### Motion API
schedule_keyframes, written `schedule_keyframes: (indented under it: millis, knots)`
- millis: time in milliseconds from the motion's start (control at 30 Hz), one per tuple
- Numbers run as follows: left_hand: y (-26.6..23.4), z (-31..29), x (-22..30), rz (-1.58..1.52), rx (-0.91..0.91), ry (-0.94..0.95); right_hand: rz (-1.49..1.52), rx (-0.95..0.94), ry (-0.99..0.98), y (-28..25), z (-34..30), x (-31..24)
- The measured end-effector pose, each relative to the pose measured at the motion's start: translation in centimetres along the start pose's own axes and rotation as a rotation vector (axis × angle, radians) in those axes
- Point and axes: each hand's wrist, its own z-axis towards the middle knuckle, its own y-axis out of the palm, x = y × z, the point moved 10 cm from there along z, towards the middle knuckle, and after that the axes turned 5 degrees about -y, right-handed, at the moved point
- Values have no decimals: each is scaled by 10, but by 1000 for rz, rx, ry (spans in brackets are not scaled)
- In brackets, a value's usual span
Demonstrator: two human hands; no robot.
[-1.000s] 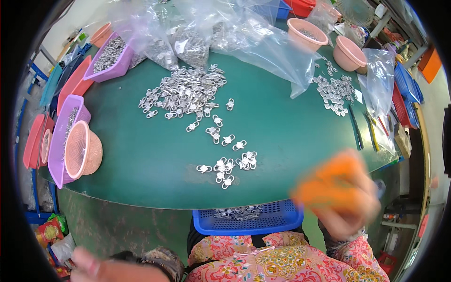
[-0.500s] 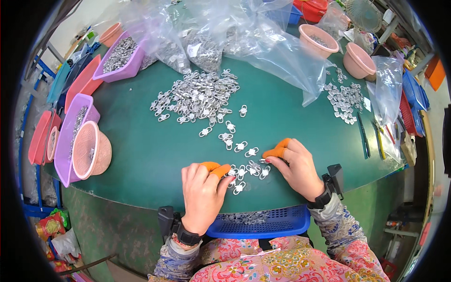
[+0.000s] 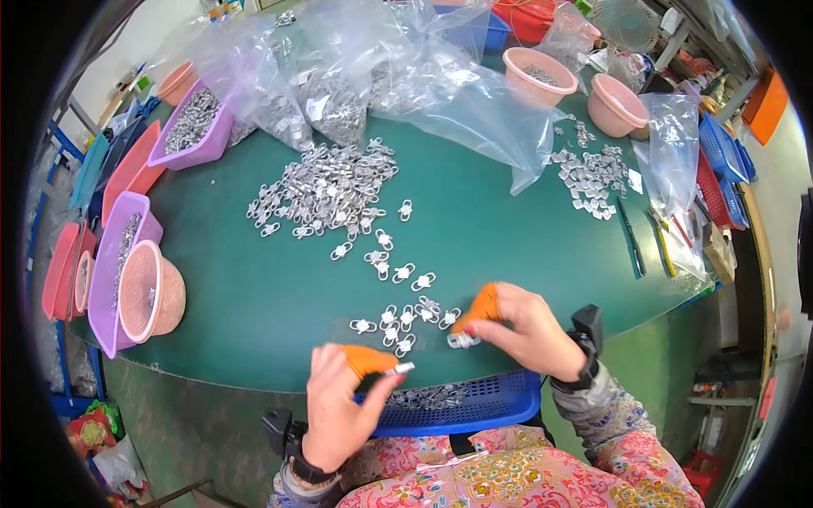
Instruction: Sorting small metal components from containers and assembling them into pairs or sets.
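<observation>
Because the parts were so small, a fingertip grip probably suited them: the left hand (image 3: 337,416) pinched a metal piece (image 3: 405,368) edge-on between thumb and orange-covered fingers (image 3: 364,359), and the right hand (image 3: 535,337) pinched a metal clip (image 3: 462,341) over the bench (image 3: 229,288). A blue basket (image 3: 501,398) sat below the edge, perhaps for easy reach. The loose clips (image 3: 406,318) looked silvery, looped at both ends around a pale, blocky centre.
</observation>
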Motion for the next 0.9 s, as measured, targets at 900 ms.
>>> schedule_keyframes:
  millis: [900]
  knots:
    - [10, 27, -13, 50, 135, -10, -320, 157, -138, 7, 3, 0]
